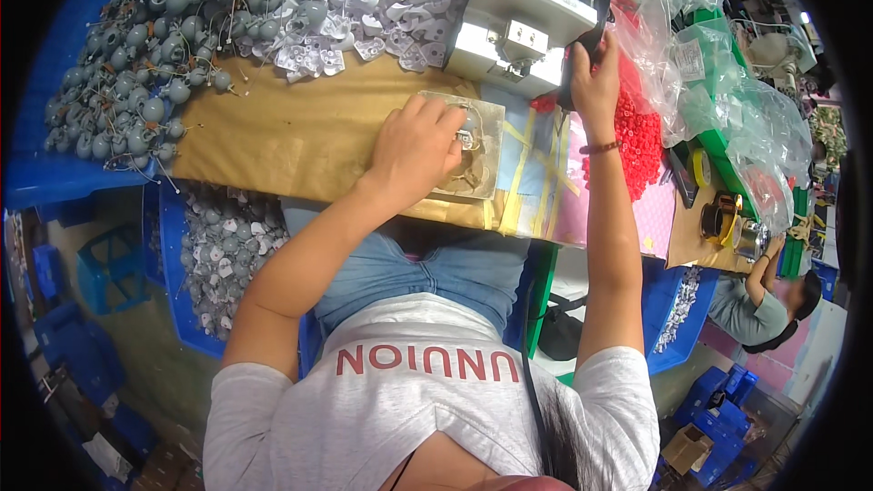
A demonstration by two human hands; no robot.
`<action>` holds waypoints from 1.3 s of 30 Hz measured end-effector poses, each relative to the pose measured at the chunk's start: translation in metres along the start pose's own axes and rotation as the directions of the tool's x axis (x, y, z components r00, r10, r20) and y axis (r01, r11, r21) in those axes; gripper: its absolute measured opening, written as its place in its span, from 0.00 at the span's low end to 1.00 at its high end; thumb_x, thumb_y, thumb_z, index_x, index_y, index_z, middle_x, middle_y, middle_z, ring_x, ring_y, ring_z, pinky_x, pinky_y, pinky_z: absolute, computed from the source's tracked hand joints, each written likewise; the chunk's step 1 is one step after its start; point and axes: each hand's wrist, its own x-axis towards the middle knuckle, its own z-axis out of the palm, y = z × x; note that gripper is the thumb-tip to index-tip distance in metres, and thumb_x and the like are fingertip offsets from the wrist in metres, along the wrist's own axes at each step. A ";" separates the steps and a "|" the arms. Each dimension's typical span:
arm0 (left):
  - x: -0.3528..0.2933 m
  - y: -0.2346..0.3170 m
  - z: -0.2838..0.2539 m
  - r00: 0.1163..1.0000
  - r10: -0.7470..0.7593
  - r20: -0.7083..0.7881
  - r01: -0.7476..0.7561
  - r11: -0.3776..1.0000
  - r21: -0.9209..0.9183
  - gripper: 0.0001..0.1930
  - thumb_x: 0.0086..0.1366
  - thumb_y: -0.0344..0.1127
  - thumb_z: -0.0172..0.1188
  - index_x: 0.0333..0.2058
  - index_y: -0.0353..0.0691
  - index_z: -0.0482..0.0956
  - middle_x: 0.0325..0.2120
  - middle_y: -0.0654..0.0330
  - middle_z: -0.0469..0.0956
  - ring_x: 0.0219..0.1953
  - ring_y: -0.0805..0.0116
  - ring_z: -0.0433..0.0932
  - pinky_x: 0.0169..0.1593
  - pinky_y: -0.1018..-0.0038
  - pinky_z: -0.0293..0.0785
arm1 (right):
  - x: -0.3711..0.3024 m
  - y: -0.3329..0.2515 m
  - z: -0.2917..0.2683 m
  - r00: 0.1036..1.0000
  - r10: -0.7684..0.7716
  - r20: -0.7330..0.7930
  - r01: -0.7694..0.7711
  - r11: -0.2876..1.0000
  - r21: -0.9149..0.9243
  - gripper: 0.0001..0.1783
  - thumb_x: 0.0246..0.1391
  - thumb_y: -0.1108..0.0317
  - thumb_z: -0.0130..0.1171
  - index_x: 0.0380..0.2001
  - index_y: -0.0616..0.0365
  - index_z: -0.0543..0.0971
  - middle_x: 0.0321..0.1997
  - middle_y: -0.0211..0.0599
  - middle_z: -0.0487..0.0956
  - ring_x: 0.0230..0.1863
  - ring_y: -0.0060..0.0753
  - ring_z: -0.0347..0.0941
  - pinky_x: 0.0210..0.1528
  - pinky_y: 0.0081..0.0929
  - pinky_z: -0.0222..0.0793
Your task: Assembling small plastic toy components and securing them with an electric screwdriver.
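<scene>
My left hand [414,150] is closed, with its curled fingertips at a small grey-and-white part [467,135]. That part sits on a flat, translucent block [489,156] on the bench; my fingers hide some of it. To the right, my right hand [596,82] is wrapped around a long black handle [576,68] beside a white machine [527,9]. What lies inside that grip is partly hidden.
Grey round parts with wires [136,82] are heaped at the left, white plastic pieces [364,9] behind. Small red parts [637,141] lie right of my right forearm, near tape rolls [718,218]. A blue bin [195,309] sits below the bench. A co-worker [755,309] is farther right.
</scene>
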 end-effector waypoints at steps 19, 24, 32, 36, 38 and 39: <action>-0.001 -0.003 0.001 0.997 -0.066 0.036 0.070 0.991 -0.110 0.18 0.53 0.33 0.66 0.44 0.42 0.78 0.34 0.56 0.75 0.37 0.52 0.77 0.40 0.60 0.74 | 0.036 -0.170 0.009 0.983 0.164 0.078 -0.169 0.662 0.730 0.07 0.53 0.73 0.62 0.25 0.60 0.75 0.19 0.30 0.75 0.21 0.20 0.72 0.26 0.20 0.67; -0.001 -0.004 0.001 0.999 -0.047 0.018 0.048 0.995 -0.092 0.17 0.54 0.34 0.66 0.43 0.42 0.78 0.34 0.56 0.76 0.37 0.53 0.78 0.40 0.60 0.74 | 0.041 -0.167 0.022 0.970 0.178 0.168 -0.244 0.744 0.621 0.06 0.52 0.72 0.62 0.23 0.59 0.76 0.19 0.28 0.75 0.20 0.20 0.71 0.25 0.20 0.65; -0.002 -0.004 -0.001 0.999 -0.040 0.006 0.040 0.995 -0.092 0.17 0.53 0.34 0.66 0.44 0.42 0.78 0.33 0.56 0.76 0.34 0.52 0.78 0.37 0.59 0.74 | 0.038 -0.155 0.013 0.959 0.028 0.281 -0.216 0.714 0.666 0.18 0.49 0.78 0.66 0.42 0.64 0.72 0.27 0.33 0.79 0.26 0.24 0.78 0.28 0.22 0.75; -0.003 -0.005 0.001 0.999 -0.039 -0.003 0.039 0.994 -0.103 0.17 0.53 0.34 0.66 0.42 0.41 0.77 0.33 0.55 0.75 0.31 0.50 0.77 0.34 0.57 0.74 | -0.011 -0.179 0.012 0.969 0.099 0.225 -0.234 0.648 0.725 0.17 0.46 0.78 0.67 0.38 0.61 0.71 0.28 0.30 0.79 0.25 0.22 0.76 0.29 0.22 0.74; -0.003 -0.006 0.001 0.999 -0.035 -0.017 0.033 0.994 -0.106 0.15 0.53 0.34 0.66 0.40 0.41 0.76 0.32 0.55 0.75 0.30 0.49 0.77 0.33 0.57 0.73 | -0.025 -0.180 0.010 0.949 0.073 0.308 -0.271 0.690 0.671 0.17 0.47 0.79 0.68 0.38 0.61 0.71 0.27 0.30 0.78 0.26 0.21 0.76 0.30 0.21 0.73; -0.002 -0.004 0.000 0.999 -0.042 -0.014 0.041 0.993 -0.110 0.15 0.53 0.34 0.66 0.39 0.41 0.76 0.32 0.55 0.75 0.30 0.49 0.77 0.33 0.57 0.73 | -0.029 -0.179 0.012 0.958 0.061 0.278 -0.246 0.672 0.698 0.17 0.47 0.79 0.68 0.38 0.61 0.71 0.27 0.29 0.78 0.27 0.21 0.76 0.30 0.21 0.73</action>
